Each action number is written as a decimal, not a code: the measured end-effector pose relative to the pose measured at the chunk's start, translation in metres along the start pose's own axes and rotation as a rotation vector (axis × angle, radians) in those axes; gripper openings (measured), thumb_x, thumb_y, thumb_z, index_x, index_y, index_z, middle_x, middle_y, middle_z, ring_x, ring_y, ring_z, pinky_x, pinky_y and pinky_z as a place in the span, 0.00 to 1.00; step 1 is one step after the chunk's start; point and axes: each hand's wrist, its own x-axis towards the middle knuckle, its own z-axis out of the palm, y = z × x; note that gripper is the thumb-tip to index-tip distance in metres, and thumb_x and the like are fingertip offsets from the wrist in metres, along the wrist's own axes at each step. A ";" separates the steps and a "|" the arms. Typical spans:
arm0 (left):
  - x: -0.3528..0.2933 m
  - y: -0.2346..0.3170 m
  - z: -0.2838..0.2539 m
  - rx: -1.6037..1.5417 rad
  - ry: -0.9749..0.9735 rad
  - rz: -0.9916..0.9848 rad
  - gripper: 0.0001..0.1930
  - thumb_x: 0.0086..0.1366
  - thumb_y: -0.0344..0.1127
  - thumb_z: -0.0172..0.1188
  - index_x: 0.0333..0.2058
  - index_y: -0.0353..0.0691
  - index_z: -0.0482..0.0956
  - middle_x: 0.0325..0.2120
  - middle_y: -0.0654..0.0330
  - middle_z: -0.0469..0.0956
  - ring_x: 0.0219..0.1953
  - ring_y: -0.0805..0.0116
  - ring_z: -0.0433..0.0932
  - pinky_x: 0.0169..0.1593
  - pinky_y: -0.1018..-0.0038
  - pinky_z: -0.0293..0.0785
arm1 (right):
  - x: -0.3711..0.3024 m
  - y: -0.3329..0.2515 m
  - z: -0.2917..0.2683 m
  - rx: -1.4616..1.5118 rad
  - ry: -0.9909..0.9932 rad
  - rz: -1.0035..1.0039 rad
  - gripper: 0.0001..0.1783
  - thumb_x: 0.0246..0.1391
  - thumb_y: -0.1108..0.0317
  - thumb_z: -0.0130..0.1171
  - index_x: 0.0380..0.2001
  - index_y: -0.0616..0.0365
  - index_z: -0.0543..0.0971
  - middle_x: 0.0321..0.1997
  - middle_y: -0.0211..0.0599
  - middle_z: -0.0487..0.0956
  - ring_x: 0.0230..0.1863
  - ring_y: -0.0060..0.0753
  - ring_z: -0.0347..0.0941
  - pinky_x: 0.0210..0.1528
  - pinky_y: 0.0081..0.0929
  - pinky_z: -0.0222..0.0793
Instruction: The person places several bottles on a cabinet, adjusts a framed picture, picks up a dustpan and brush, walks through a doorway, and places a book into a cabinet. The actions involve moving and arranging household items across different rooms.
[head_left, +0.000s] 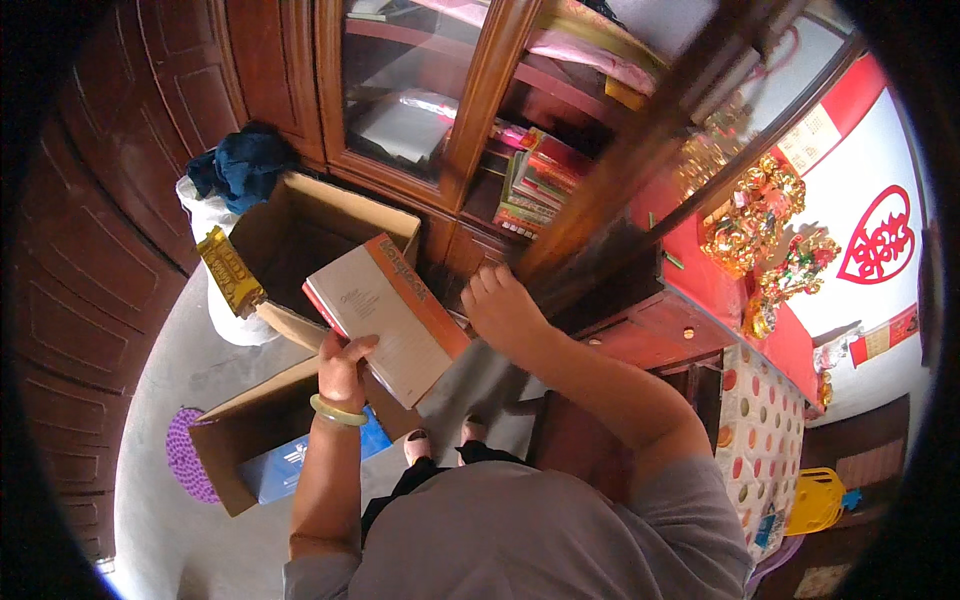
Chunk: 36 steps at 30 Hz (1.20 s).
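Note:
My left hand (346, 368), with a pale bangle on its wrist, grips a thick book (388, 312) by its lower left edge. The cover is greyish-white with an orange band, and a red edge shows. My right hand (498, 308) is raised just right of the book, its fingers curled closed. It is at the lower end of a swung-open wooden cabinet door (625, 150), which looks blurred; what the fingers hold, if anything, is hidden. Beyond the hands, an upright stack of books (540, 180) stands on a shelf inside the wooden cabinet (455, 130).
An open cardboard box (330, 200) stands left of the book, near a dark blue cloth (240, 168) and a yellow packet (230, 272). Another carton (225, 440) holds a blue item (315, 455). A purple mat (188, 455) lies leftward. Gold decorations (755, 210) stand on a red-topped table at right.

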 end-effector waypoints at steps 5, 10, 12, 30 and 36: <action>0.023 -0.004 0.017 0.047 -0.052 -0.014 0.22 0.46 0.24 0.57 0.44 0.30 0.71 0.37 0.55 0.75 0.39 0.63 0.75 0.45 0.72 0.70 | -0.048 -0.019 -0.023 0.063 -0.031 0.011 0.18 0.41 0.64 0.51 0.36 0.62 0.74 0.29 0.35 0.71 0.33 0.33 0.66 0.42 0.32 0.62; 0.050 -0.018 0.049 -0.030 -0.126 0.032 0.21 0.47 0.24 0.57 0.44 0.31 0.72 0.37 0.58 0.76 0.40 0.66 0.74 0.44 0.73 0.69 | -0.085 -0.030 -0.035 0.122 -0.184 0.017 0.19 0.43 0.65 0.51 0.39 0.64 0.72 0.30 0.35 0.71 0.35 0.34 0.67 0.38 0.31 0.61; 0.062 -0.028 0.062 -0.066 -0.179 0.031 0.21 0.47 0.24 0.57 0.44 0.31 0.72 0.37 0.58 0.76 0.40 0.66 0.74 0.44 0.73 0.69 | -0.093 -0.032 -0.039 0.069 -0.118 0.042 0.20 0.42 0.64 0.51 0.40 0.64 0.74 0.28 0.33 0.70 0.31 0.31 0.66 0.38 0.29 0.61; 0.097 -0.068 0.152 0.111 -0.405 -0.157 0.20 0.49 0.26 0.58 0.44 0.32 0.72 0.36 0.57 0.77 0.37 0.66 0.76 0.43 0.73 0.71 | -0.131 -0.074 -0.021 0.041 -0.263 0.420 0.19 0.46 0.63 0.51 0.41 0.62 0.75 0.30 0.39 0.73 0.30 0.36 0.68 0.30 0.30 0.62; 0.103 -0.080 0.143 0.168 -0.441 -0.185 0.20 0.49 0.27 0.59 0.44 0.34 0.72 0.36 0.59 0.77 0.36 0.68 0.76 0.39 0.74 0.70 | -0.135 -0.092 0.020 -0.017 -0.369 0.580 0.11 0.44 0.64 0.52 0.31 0.57 0.74 0.27 0.36 0.73 0.27 0.30 0.68 0.27 0.30 0.60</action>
